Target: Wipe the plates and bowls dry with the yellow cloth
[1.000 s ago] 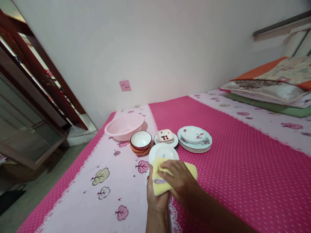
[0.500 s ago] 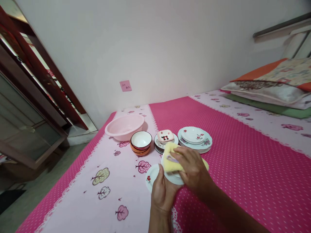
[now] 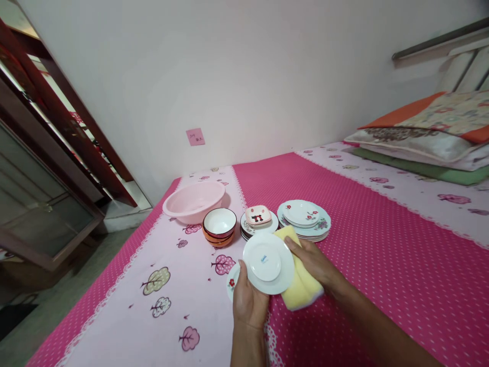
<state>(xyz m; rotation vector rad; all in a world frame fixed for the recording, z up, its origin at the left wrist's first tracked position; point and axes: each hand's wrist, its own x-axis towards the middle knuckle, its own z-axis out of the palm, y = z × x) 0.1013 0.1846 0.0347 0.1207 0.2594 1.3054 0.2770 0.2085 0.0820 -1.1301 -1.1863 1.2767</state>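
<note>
left fingers (image 3: pixel 242 278) clasp a plate (image 3: pixel 266 262), right fingers (image 3: pixel 297 248) a cloth (image 3: pixel 301 286), over patterned bedspread (image 3: pixel 382 244); white wall (image 3: pixel 248 76) behind.

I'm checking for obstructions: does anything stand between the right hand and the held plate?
Only the yellow cloth, gripped in the right hand, by the right edge of the plate. Nothing else visible stands between them.
</note>
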